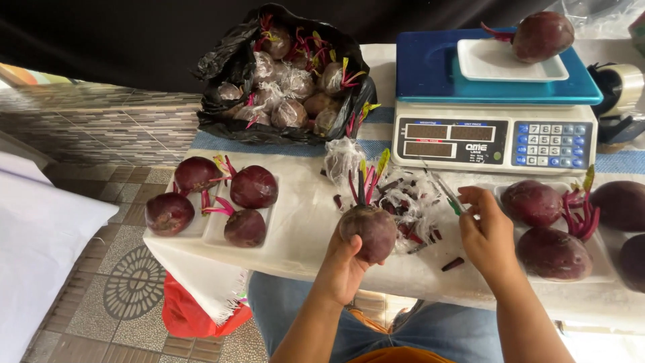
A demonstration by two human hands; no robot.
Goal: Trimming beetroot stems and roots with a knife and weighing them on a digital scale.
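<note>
White cloth covers the desk [302,222], which stands on a tiled floor. Nearest the camera, the left hand [342,265] grips a beetroot [368,232] from below, fingers closed around it, stalks pointing up. The right hand [487,235] holds scissors [445,191], fingers closed on the handles, blades pointing toward the stalks. Risk: the blades sit close to the left fingers; a slip on the round root could nick them. Cut stalk pieces [410,208] lie between the hands. Trays of beetroots [245,205] flank both sides. Farther back stand a black bag [285,81] of netted beetroots and a blue scale [494,101].
</note>
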